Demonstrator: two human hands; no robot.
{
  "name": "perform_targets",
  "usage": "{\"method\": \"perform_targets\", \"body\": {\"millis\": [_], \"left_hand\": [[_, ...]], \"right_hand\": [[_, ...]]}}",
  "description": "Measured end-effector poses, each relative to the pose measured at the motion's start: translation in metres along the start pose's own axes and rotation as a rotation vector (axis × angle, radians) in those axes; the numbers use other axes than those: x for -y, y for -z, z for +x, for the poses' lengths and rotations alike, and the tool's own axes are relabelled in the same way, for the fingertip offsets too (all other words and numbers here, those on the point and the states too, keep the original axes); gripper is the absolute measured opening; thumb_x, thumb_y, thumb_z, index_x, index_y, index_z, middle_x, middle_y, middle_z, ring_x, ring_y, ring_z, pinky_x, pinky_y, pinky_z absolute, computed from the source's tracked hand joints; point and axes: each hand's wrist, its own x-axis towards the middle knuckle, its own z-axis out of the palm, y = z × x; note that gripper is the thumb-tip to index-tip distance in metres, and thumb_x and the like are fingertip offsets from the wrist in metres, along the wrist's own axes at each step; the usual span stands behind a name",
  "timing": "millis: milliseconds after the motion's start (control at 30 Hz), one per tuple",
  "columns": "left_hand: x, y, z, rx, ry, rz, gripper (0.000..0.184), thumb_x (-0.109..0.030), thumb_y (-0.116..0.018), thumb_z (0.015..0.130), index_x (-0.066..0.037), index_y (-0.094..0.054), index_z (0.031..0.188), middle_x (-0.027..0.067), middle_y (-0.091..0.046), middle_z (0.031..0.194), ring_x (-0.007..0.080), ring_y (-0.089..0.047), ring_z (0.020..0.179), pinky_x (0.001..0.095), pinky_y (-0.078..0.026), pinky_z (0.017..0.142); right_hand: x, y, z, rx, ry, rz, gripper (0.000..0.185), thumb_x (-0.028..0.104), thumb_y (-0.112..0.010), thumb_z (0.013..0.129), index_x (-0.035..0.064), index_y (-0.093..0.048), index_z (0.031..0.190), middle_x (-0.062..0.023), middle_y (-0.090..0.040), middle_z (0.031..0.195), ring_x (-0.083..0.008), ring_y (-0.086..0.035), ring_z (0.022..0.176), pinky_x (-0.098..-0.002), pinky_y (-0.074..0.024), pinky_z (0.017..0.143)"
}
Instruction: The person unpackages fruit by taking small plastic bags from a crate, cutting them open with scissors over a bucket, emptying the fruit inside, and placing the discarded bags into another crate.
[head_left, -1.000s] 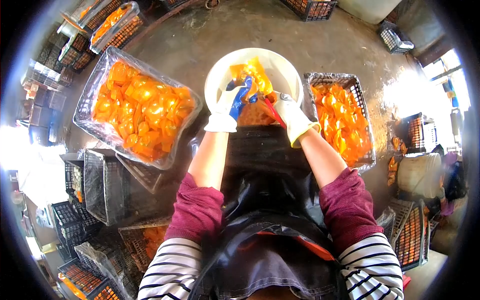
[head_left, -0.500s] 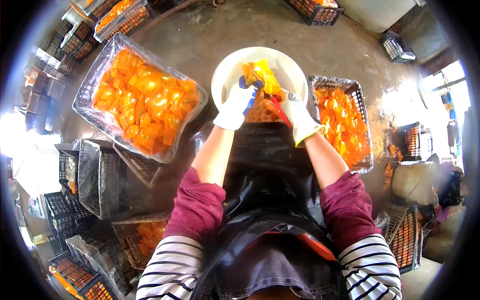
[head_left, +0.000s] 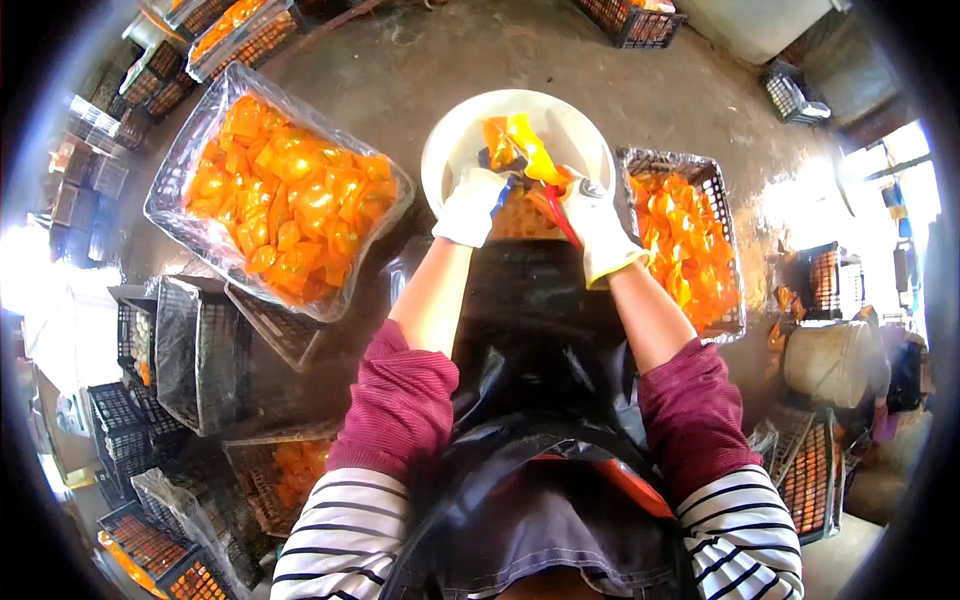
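Note:
Both hands wear white gloves over a round white tub [head_left: 440,155]. My left hand [head_left: 477,205] has its blue-palmed fingers closed on a glossy orange-yellow piece [head_left: 525,145] that sticks up above the tub. My right hand [head_left: 592,215] is wrapped round a red-handled tool [head_left: 560,212], close to the same piece. The tool's tip is hidden by the piece and fingers. Under the hands, more orange material [head_left: 520,220] shows at the tub's near side.
A lined crate [head_left: 370,245] heaped with orange pieces stands to the left, and a black crate [head_left: 738,255] of similar pieces to the right. Stacked crates [head_left: 200,350] fill the lower left. A pale bucket [head_left: 828,362] stands far right.
My left hand has turned and moved slightly lower on the orange-yellow piece, which now spreads out more above the fingers. My right hand keeps the red-handled tool in nearly the same place.

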Motion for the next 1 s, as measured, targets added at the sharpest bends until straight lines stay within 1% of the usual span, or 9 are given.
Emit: {"method": "perform_targets", "body": {"millis": [67,300,533,600,667,700,767,867,1000], "left_hand": [[0.034,-0.015,0.013,-0.095,-0.166,0.037,0.057,-0.035,-0.070,0.081,-0.001,-0.055,0.125,0.0210,-0.063,0.114,0.0305,-0.060,0.109,0.0379,-0.047,0.088],[0.020,-0.016,0.003,-0.033,-0.367,-0.140,0.035,-0.018,-0.060,0.089,-0.007,-0.057,0.122,0.0123,-0.067,0.095,0.0233,-0.065,0.083,0.0342,-0.052,0.068],[0.026,-0.003,-0.001,0.022,-0.079,-0.596,0.021,-0.019,-0.069,0.085,-0.012,-0.065,0.104,0.0028,-0.066,0.082,0.0089,-0.057,0.061,0.0232,-0.046,0.052],[-0.006,0.024,-0.025,0.022,-0.181,-0.697,0.029,-0.024,-0.074,0.082,-0.010,-0.065,0.105,0.0031,-0.067,0.085,0.0089,-0.057,0.065,0.0237,-0.047,0.056],[-0.015,0.040,-0.015,-0.075,-0.397,-0.595,0.036,-0.028,-0.073,0.082,-0.005,-0.063,0.108,0.0082,-0.068,0.091,0.0181,-0.063,0.075,0.0296,-0.051,0.066],[-0.015,0.051,-0.002,-0.155,-0.474,-0.416,0.042,-0.031,-0.070,0.083,-0.001,-0.061,0.111,0.0147,-0.068,0.100,0.0290,-0.065,0.089,0.0349,-0.051,0.080],[-0.006,0.084,-0.005,-0.304,-0.459,-0.049,0.037,-0.019,-0.065,0.086,-0.004,-0.059,0.120,0.0096,-0.068,0.102,0.0217,-0.064,0.091,0.0280,-0.050,0.078],[0.052,0.138,0.001,-0.432,-0.290,0.652,0.053,-0.035,-0.067,0.082,-0.005,-0.055,0.124,0.0156,-0.063,0.115,0.0337,-0.060,0.107,0.0395,-0.047,0.091],[0.126,0.196,-0.010,-0.205,-0.073,1.192,0.064,-0.038,-0.068,0.080,-0.013,-0.047,0.135,0.0150,-0.047,0.137,0.0351,-0.039,0.131,0.0494,-0.028,0.108]], "right_hand": [[0.003,0.003,-0.001,-0.004,0.006,-0.217,0.045,0.018,-0.071,0.085,-0.0025,-0.056,0.122,-0.0145,-0.064,0.114,-0.0207,-0.061,0.098,-0.0305,-0.0483,0.087],[-0.005,0.003,0.008,-0.151,0.027,0.305,0.048,0.018,-0.065,0.088,-0.0010,-0.049,0.130,-0.0143,-0.064,0.114,-0.0214,-0.058,0.102,-0.0305,-0.0500,0.085],[-0.042,0.022,0.019,-0.297,-0.063,0.790,0.037,0.040,-0.058,0.089,0.0071,-0.059,0.106,-0.0077,-0.064,0.081,-0.0171,-0.058,0.053,-0.0284,-0.0435,0.041],[-0.053,0.031,0.019,-0.458,-0.049,1.376,0.046,0.048,-0.058,0.088,0.0052,-0.058,0.104,-0.0113,-0.064,0.089,-0.0243,-0.063,0.077,-0.0369,-0.0532,0.067],[-0.084,0.044,0.015,-0.021,-0.090,1.726,0.055,0.051,-0.059,0.088,0.0007,-0.056,0.112,-0.0145,-0.062,0.117,-0.0296,-0.058,0.108,-0.0414,-0.0468,0.094],[-0.077,0.041,0.015,-0.003,-0.074,1.671,0.055,0.050,-0.060,0.088,0.0012,-0.052,0.113,-0.0164,-0.059,0.119,-0.0285,-0.056,0.109,-0.0400,-0.0457,0.094],[-0.050,0.039,0.013,0.002,-0.068,1.547,0.056,0.048,-0.062,0.088,0.0004,-0.048,0.114,-0.0199,-0.055,0.122,-0.0282,-0.053,0.113,-0.0388,-0.0435,0.096],[-0.023,0.033,0.004,-0.019,-0.133,1.396,0.055,0.044,-0.061,0.090,-0.0024,-0.050,0.116,-0.0238,-0.053,0.123,-0.0308,-0.048,0.121,-0.0398,-0.0412,0.101],[-0.013,0.028,0.007,0.025,-0.226,1.276,0.053,0.039,-0.058,0.092,-0.0028,-0.049,0.123,-0.0230,-0.055,0.121,-0.0311,-0.054,0.115,-0.0407,-0.0442,0.099]]}}
